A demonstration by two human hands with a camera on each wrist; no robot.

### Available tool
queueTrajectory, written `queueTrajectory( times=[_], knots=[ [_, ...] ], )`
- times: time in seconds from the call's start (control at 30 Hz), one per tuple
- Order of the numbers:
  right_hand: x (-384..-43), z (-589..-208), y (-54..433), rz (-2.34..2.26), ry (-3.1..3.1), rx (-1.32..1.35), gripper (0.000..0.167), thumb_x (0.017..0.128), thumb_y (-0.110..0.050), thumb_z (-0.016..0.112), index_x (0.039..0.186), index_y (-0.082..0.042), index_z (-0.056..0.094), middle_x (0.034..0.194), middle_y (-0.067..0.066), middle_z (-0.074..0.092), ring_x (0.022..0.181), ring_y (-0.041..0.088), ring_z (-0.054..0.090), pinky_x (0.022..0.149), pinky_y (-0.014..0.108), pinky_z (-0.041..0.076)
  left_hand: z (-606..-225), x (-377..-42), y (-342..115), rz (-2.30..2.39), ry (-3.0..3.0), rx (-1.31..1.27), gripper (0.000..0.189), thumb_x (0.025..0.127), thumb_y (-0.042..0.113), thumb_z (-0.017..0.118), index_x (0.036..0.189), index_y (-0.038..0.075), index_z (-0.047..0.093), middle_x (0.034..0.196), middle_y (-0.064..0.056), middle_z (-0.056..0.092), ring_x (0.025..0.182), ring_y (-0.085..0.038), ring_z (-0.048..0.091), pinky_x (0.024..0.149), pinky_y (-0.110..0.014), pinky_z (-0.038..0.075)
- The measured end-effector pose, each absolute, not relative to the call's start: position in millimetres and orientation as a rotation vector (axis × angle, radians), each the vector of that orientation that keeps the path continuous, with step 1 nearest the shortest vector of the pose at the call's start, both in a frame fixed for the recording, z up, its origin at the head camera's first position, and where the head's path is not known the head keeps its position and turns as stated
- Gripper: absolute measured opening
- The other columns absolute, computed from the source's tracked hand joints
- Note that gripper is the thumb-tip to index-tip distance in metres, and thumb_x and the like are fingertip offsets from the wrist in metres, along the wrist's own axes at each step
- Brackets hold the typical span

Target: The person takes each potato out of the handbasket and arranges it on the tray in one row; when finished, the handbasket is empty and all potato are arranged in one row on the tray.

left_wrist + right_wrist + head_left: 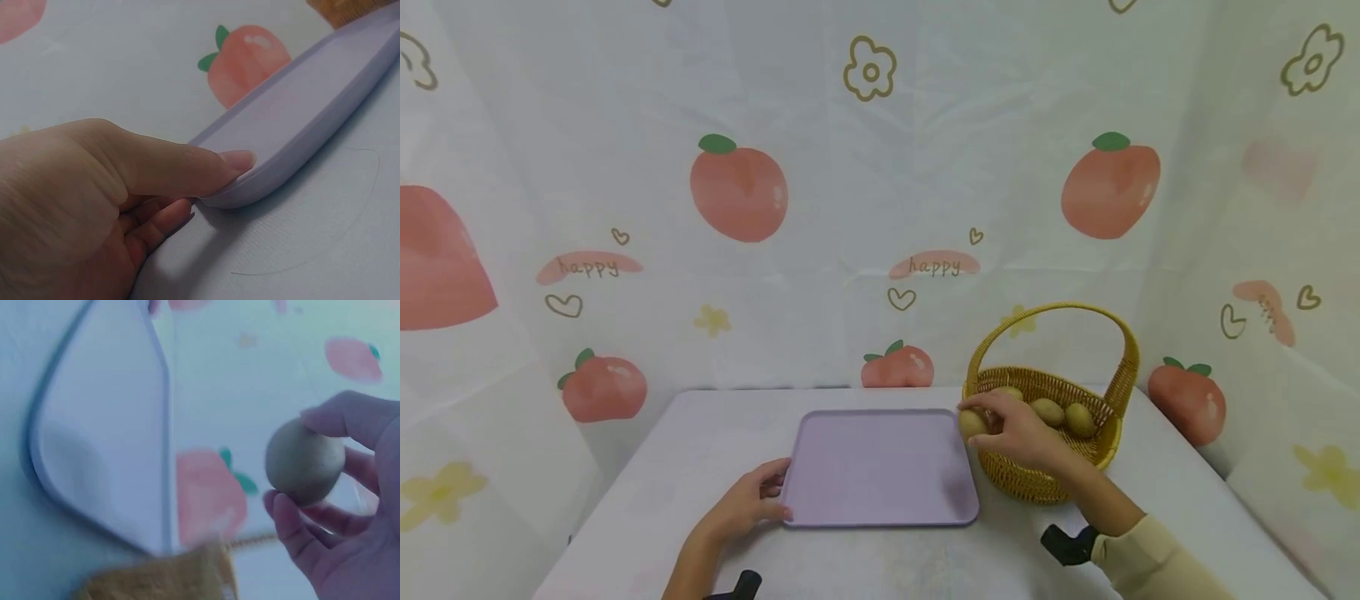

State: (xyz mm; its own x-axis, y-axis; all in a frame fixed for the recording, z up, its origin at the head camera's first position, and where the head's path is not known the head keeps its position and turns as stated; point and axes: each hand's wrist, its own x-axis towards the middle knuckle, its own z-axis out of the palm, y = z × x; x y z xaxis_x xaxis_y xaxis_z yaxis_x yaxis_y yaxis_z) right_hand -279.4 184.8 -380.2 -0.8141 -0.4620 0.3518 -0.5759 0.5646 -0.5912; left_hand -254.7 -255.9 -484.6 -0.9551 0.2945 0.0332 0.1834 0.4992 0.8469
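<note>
Pinching a round, brownish-green fruit point(303, 462) between thumb and fingers, the right hand point(1022, 433) holds it in the air by the left side of a woven yellow basket point(1030, 485), whose arched handle point(1060, 306) rises beyond that hand and whose three other visible fruits point(1047, 412) lie just past its knuckles. Well apart from it, the left hand point(741, 504) grips the left edge of a flat lavender tray point(880, 467), thumb over the rim; the tray lies on the white table point(655, 492) between the two hands, with a fruit-printed backdrop point(820, 317) beyond both.
</note>
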Motion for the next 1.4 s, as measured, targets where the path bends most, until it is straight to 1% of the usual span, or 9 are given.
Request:
queueTrajectory(
  times=[0.1,0.27,0.7,0.83,1.0,1.1,1.23,1.3,1.4],
  knots=[
    [-277.1,-386.8,165.3,1.102,-2.584,0.938,0.041,0.078,-0.011,0.077,0.117,-0.015,0.067,0.093,-0.002,0.053,0.076,0.014,0.049,0.063,0.025,0.048,-485.4,-256.0,-255.8,1.447,2.623,0.405,0.085,0.07,0.007,0.083,0.14,-0.012,0.039,0.123,-0.023,0.056,0.11,-0.036,0.057,0.096,-0.05,0.045],
    [-280.0,-399.8,130.2,1.123,-2.58,1.03,0.043,0.077,-0.01,0.075,0.119,-0.014,0.066,0.096,-0.003,0.057,0.076,0.011,0.056,0.065,0.026,0.052,-485.0,-257.2,-255.1,1.445,2.631,0.363,0.086,0.069,0.009,0.084,0.141,-0.01,0.04,0.124,-0.021,0.056,0.11,-0.036,0.057,0.098,-0.051,0.044],
    [-298.8,-447.8,25.6,1.264,-2.773,0.98,0.049,0.07,-0.009,0.077,0.116,-0.006,0.064,0.093,-0.002,0.062,0.075,0.01,0.055,0.069,0.025,0.048,-485.8,-258.6,-256.9,1.457,2.61,0.371,0.087,0.069,0.009,0.085,0.141,-0.009,0.041,0.128,-0.023,0.055,0.113,-0.036,0.056,0.098,-0.051,0.044],
    [-301.2,-459.5,-3.0,1.303,-2.812,0.905,0.049,0.068,-0.013,0.079,0.114,-0.009,0.064,0.092,-0.002,0.065,0.076,0.007,0.056,0.069,0.024,0.047,-486.0,-258.8,-257.1,1.465,2.602,0.449,0.084,0.071,0.008,0.084,0.14,-0.011,0.04,0.128,-0.025,0.054,0.112,-0.037,0.056,0.096,-0.046,0.047],
    [-297.8,-465.4,-31.3,1.348,-2.811,0.85,0.043,0.071,-0.019,0.083,0.108,-0.01,0.064,0.092,-0.002,0.066,0.077,0.006,0.056,0.068,0.023,0.048,-485.2,-258.7,-257.7,1.477,2.577,0.516,0.084,0.072,0.007,0.083,0.14,-0.014,0.038,0.132,-0.03,0.05,0.111,-0.038,0.057,0.092,-0.033,0.049],
    [-294.6,-466.4,-44.1,1.351,-2.804,0.84,0.04,0.072,-0.021,0.084,0.105,-0.008,0.065,0.091,-0.001,0.066,0.078,0.006,0.057,0.068,0.023,0.048,-483.0,-256.9,-258.0,1.474,2.569,0.517,0.084,0.073,0.008,0.082,0.14,-0.013,0.037,0.136,-0.032,0.046,0.111,-0.038,0.057,0.093,-0.035,0.048],
    [-291.5,-467.5,-55.7,1.364,-2.813,0.807,0.039,0.073,-0.023,0.084,0.105,-0.008,0.066,0.091,0.0,0.067,0.079,0.007,0.058,0.069,0.024,0.049,-479.8,-253.8,-257.9,1.455,2.585,0.497,0.083,0.073,0.008,0.082,0.141,-0.012,0.038,0.136,-0.033,0.046,0.111,-0.039,0.057,0.096,-0.048,0.046],
    [-290.9,-468.5,-58.3,1.384,-2.815,0.793,0.04,0.075,-0.025,0.084,0.106,-0.009,0.066,0.091,-0.001,0.067,0.08,0.008,0.059,0.069,0.025,0.049,-479.2,-253.1,-257.9,1.44,2.598,0.486,0.083,0.072,0.008,0.083,0.141,-0.011,0.039,0.132,-0.031,0.05,0.11,-0.038,0.057,0.095,-0.049,0.046],
    [-290.8,-470.5,-55.8,1.41,-2.826,0.775,0.045,0.076,-0.029,0.084,0.112,-0.01,0.065,0.095,-0.001,0.067,0.085,0.01,0.061,0.072,0.028,0.051,-479.3,-252.9,-258.1,1.436,2.605,0.489,0.083,0.073,0.009,0.083,0.141,-0.01,0.04,0.125,-0.025,0.055,0.109,-0.037,0.057,0.094,-0.047,0.047]
  ],
)
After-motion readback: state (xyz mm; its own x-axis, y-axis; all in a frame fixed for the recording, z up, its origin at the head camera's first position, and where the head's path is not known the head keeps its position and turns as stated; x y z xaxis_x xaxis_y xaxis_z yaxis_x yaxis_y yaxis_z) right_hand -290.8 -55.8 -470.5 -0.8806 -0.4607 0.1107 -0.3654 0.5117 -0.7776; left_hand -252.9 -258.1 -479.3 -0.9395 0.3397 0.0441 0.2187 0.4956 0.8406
